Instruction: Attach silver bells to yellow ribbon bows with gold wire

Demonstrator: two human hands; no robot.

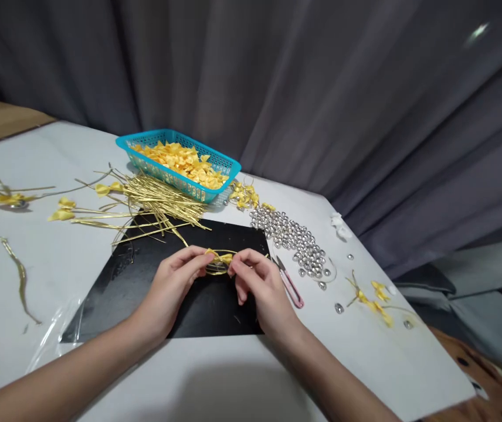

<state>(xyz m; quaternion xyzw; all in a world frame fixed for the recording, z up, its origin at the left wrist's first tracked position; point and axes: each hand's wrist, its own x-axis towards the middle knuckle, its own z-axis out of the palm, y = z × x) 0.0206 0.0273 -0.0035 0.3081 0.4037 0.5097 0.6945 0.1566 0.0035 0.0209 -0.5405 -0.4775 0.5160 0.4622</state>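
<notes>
Over the black mat (132,293) I hold a small yellow ribbon bow (221,258) between both hands. My left hand (174,281) pinches its left end between thumb and fingers. My right hand (260,281) is closed on its right end, with the other fingers curled. Gold wire or cord loops just under the bow; how it joins the bow is hidden by my fingers. To the right of my right hand lies a pink-handled craft knife (292,284). A pile of gold twist ties (163,199) overlaps the mat's far edge.
A blue basket (121,141) of yellow bows stands at the back. Silver gems (297,237) spread to the right. Bows with wires lie at the left (63,210) and right (374,305). A bent gold strip (21,275) lies far left. A grey curtain (242,70) hangs behind the table.
</notes>
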